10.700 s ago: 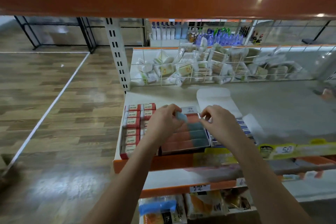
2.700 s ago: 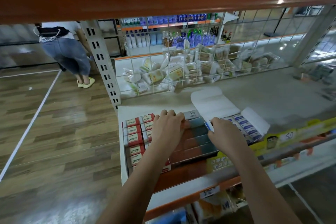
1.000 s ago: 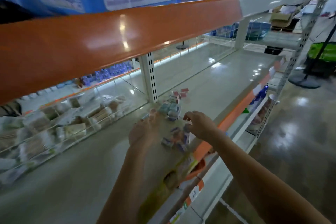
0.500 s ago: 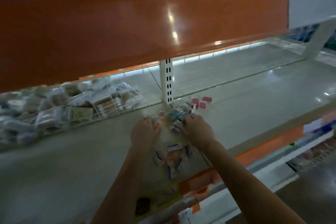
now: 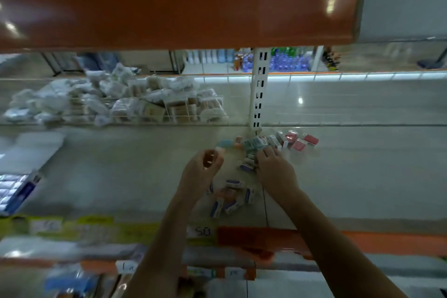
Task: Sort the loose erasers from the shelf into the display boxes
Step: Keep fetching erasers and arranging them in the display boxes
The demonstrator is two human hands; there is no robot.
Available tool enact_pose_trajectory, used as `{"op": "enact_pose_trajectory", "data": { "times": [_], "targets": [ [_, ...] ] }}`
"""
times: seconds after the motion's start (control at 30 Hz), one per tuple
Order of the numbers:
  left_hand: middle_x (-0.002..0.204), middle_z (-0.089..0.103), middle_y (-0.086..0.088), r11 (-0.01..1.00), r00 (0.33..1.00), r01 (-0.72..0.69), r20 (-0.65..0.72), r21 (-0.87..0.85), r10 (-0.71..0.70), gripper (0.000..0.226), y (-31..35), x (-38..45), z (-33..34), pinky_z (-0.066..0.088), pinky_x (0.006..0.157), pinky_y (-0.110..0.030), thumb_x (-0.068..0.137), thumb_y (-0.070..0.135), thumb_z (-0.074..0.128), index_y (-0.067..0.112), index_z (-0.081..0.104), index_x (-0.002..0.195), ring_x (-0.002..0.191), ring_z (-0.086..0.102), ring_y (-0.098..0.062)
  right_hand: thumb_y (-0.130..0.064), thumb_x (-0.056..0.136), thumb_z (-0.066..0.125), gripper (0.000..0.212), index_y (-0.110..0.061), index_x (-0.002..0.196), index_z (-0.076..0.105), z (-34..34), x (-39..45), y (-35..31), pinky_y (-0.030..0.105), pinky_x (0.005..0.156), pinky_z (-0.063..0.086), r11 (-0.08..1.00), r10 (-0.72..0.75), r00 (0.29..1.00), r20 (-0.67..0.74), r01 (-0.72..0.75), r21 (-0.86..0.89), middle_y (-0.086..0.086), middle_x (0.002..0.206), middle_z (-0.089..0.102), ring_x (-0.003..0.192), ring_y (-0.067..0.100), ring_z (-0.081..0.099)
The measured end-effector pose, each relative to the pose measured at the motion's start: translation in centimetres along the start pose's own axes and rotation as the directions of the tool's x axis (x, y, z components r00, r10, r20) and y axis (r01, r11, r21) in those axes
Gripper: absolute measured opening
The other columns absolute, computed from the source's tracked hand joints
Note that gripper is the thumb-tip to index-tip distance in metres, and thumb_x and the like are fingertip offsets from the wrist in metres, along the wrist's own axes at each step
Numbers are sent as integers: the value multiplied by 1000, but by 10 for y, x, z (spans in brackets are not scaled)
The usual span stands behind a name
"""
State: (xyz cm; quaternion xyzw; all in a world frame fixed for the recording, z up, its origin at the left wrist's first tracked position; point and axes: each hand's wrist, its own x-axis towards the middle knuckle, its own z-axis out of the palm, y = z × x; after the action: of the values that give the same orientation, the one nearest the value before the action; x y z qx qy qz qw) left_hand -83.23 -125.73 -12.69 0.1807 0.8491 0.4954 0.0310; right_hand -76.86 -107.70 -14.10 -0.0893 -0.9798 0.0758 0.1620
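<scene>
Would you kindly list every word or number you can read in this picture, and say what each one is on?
"50": white price tag on the shelf's front edge.
Yellow label strip beside it: blurred, unreadable.
Small white tags on the lower shelf edge: marks too blurred to read.
Loose erasers: printing too small and blurred.

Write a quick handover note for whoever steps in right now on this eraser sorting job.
Left hand: fingers curled, seemingly pinching a small orange eraser; blurred.
Right hand: fingers down in the loose pile of small sleeved erasers by the white upright post.
More blue-and-white erasers lie between the forearms; pink ones to the right.
Blue display box at far left.
Left: the whole pile remains unsorted.
</scene>
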Motion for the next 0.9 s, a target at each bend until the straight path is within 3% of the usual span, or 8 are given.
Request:
{"op": "enact_pose_trajectory", "data": {
  "times": [0.1, 0.2, 0.33, 0.43, 0.53, 0.7, 0.9],
  "targets": [
    [90, 64, 10, 956, 994, 99, -19, -276, -108, 14, 0, -15, -8, 45, 60, -6, 88, 23, 65, 27, 54, 94, 75, 61, 9, -22, 92, 53, 27, -10, 116, 55, -7, 0, 0, 27, 90, 46, 995, 38, 999, -2, -37, 90, 9, 126, 53, 119, 21, 48],
    [94, 71, 4, 892, 995, 93, -1, -442, -104, 20, -2, -28, -28, 47, 60, -12, 86, 11, 65, 21, 51, 96, 84, 65, -5, -13, 88, 60, 15, -11, 102, 59, -23, -1, -5, 19, 74, 48, 914, 90, 996, 15, -88, 396, 7, 106, 62, 91, 15, 58],
    [103, 72, 5, 776, 998, 57, 43, -628, -39, 29, -9, -52, -59, 50, 64, -16, 73, 12, 67, 15, 50, 97, 87, 66, -6, -7, 84, 64, 16, -21, 87, 57, -48, -6, -35, 19, 69, 51, 508, 25, 968, 250, -227, 831, -2, 88, 64, 79, 11, 64],
    [105, 71, 1, 712, 999, 47, 41, -701, -25, 28, -15, -66, -83, 51, 70, -20, 73, 10, 67, 22, 57, 96, 96, 66, -16, 0, 85, 60, 17, -16, 92, 62, -55, -11, -69, 18, 63, 54, 194, -100, 934, 344, -320, 927, 2, 81, 68, 72, 11, 69],
    [102, 68, 1, 744, 999, 34, 38, -667, -12, 29, -19, -79, -113, 51, 74, -22, 74, 10, 72, 31, 64, 92, 100, 65, -20, 6, 85, 56, 17, -8, 89, 65, -54, -12, -104, 16, 61, 53, 31, -180, 911, 371, -371, 928, 3, 71, 70, 67, 12, 69],
    [91, 68, 5, 774, 999, 0, -38, -633, -31, 35, -35, -111, -173, 53, 69, -22, 74, 2, 67, 19, 52, 101, 86, 65, -12, 15, 80, 56, 28, -8, 94, 64, -38, -17, -174, 17, 66, 54, -24, -344, 851, 397, -431, 902, 1, 73, 72, 71, 14, 70],
    [97, 64, -7, 820, 983, 55, -114, -570, -145, 36, -77, -160, -267, 53, 65, -25, 80, -14, 57, 15, 48, 100, 90, 67, -23, 14, 78, 58, 24, -5, 92, 61, -16, -35, -280, 19, 53, 52, -39, -371, 853, 367, -410, 911, 0, 72, 71, 63, 10, 66]
  ]
}}
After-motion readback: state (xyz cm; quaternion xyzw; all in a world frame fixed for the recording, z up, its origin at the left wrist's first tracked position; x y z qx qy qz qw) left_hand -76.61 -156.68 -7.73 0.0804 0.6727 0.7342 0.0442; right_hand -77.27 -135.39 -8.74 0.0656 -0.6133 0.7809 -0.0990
